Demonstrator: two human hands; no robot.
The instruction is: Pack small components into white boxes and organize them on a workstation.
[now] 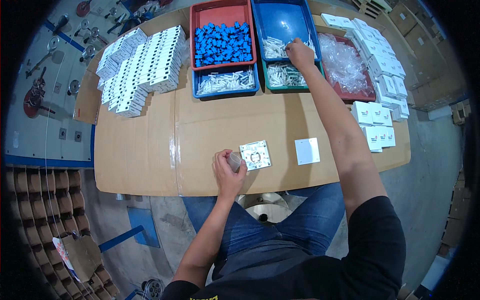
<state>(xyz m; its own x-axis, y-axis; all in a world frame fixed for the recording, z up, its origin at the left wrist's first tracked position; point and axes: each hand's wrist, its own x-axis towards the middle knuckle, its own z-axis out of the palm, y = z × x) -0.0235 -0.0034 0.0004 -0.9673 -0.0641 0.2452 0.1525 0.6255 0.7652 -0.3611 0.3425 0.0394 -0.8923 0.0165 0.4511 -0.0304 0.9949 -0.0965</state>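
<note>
One white square unit (pixel 255 156) lies face up on the cardboard tabletop (pixel 210 140), so I take it as the clock's centre. Its inner side shows, no cover on, so I'd judge it part-done. A flat white plate (pixel 307 151) lies apart at 3 o'clock, not joined to anything.

My L hand (pixel 229 170) is at 8 o'clock, thumb right by the unit's edge; can't tell if it's touching. L fingers curl, thumb apart, w/ a greyish see-through thing (pixel 234 161) between; can't tell if they grip it. My R hand (pixel 300 51) is at 1 o'clock, in the small white parts (pixel 274 48) in the upper blue tray (pixel 282 20). R fingers look narrow, but can't tell if they've got a pc.

Approx. progress: the white boxes (pixel 377 117) stacked betw. 2 & 3 o'clock look finished, I'd say. Big stacks of white units (pixel 155 62) at 10 o'clock, status unclear. Lots of blue pcs (pixel 222 44) left at 11-12, in the red tray (pixel 220 11).
</note>
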